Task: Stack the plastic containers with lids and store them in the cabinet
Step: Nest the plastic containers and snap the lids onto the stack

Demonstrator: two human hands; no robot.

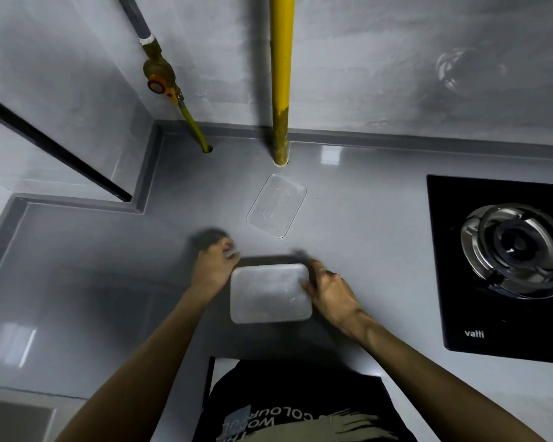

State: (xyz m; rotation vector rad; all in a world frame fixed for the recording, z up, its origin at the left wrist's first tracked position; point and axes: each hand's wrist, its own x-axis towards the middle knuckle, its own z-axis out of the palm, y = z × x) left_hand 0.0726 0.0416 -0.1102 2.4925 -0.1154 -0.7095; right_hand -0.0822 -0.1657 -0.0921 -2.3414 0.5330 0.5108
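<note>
A rectangular translucent plastic container (270, 293) with its lid on sits near the front of the grey countertop (109, 282). My left hand (216, 267) grips its left short side and my right hand (328, 291) grips its right short side. Whether it rests on the counter or hangs just above it, I cannot tell. A clear flat lid (276, 205) lies alone on the counter farther back, apart from both hands. The fingers are slightly blurred.
A black gas hob (505, 266) with a steel burner is set into the counter on the right. A yellow pipe (281, 78) and a thinner hose with a brass valve (158, 74) rise from the back of the counter against the grey wall.
</note>
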